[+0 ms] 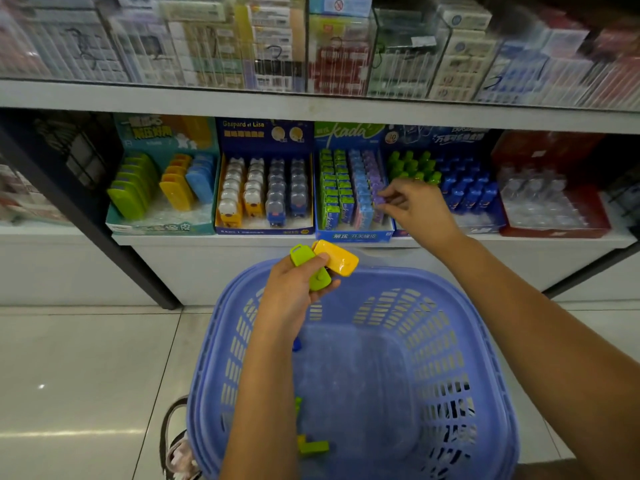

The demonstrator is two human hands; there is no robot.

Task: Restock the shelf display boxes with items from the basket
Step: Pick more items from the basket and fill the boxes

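Gripping a green case (298, 255) and yellow case (338, 258), my left hand (294, 294) hangs over the basket (436, 341). Beyond it, my right hand (420, 206) pinches a purple pack (380, 200) in a display box (353, 235).

Blur is smearing the stacked packets (339, 53) on the upper shelf, so none of their print is coming through. The left hand (294, 289) is covering much of the green piece (318, 279) and one end of the yellow piece (337, 259) it is gripping. The right hand (420, 207) is reaching into the purple row (374, 174), fingertips blurring; pinching or merely touching, I am not managing to tell. The left forearm (263, 393) is masking a small blue thing (296, 344) in the basket (485, 341), whose near rim the bottom edge is cutting off, like the shoe (176, 452) beside it.
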